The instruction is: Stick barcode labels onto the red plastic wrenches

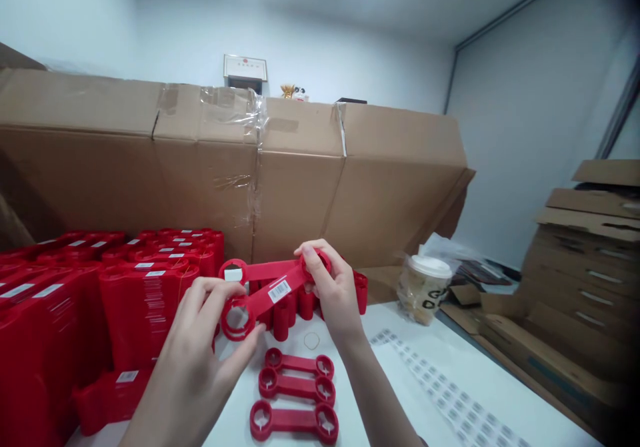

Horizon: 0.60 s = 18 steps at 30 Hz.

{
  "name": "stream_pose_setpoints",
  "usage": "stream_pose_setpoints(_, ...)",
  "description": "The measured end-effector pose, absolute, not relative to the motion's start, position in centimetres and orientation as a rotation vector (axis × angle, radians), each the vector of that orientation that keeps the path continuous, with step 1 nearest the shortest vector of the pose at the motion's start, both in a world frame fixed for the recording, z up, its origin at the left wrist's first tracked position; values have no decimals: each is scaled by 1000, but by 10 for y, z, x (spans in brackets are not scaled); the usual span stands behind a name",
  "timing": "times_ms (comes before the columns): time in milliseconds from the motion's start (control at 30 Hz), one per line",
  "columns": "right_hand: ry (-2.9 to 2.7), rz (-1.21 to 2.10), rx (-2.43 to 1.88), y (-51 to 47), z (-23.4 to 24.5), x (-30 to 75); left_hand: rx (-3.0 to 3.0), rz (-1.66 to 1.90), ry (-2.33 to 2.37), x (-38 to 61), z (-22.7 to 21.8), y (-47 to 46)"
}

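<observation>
My right hand pinches one ring end of a red plastic link, a flat bar with a ring at each end. A white barcode label sits on its middle. My left hand is curled around the link's other ring, thumb below and fingers above. Just behind it, a second red link fans out from the same right end, its far ring showing a pale patch. Below my hands, three similar links lie in a row on the white table, the nearest link in front.
Bundled stacks of labelled red links fill the left. More red pieces stand behind my hands, near a thin loop. Label sheets and a bagged lidded cup are right. A large carton stands behind; cardboard boxes are far right.
</observation>
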State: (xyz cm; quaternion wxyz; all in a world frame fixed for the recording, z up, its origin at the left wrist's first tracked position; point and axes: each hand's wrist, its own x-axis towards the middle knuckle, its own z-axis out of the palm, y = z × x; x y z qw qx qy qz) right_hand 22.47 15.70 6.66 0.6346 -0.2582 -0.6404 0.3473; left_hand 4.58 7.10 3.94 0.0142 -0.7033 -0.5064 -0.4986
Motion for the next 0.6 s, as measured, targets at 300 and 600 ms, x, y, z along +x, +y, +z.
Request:
stream_pose_setpoints(300, -1548, 781, -567, 157, 71, 234, -2194, -1607, -1617, 42, 44, 67)
stream_pose_setpoints(600, -1657, 908, -495, 154, 74, 233, -2215, -2126, -2181, 31, 62, 63)
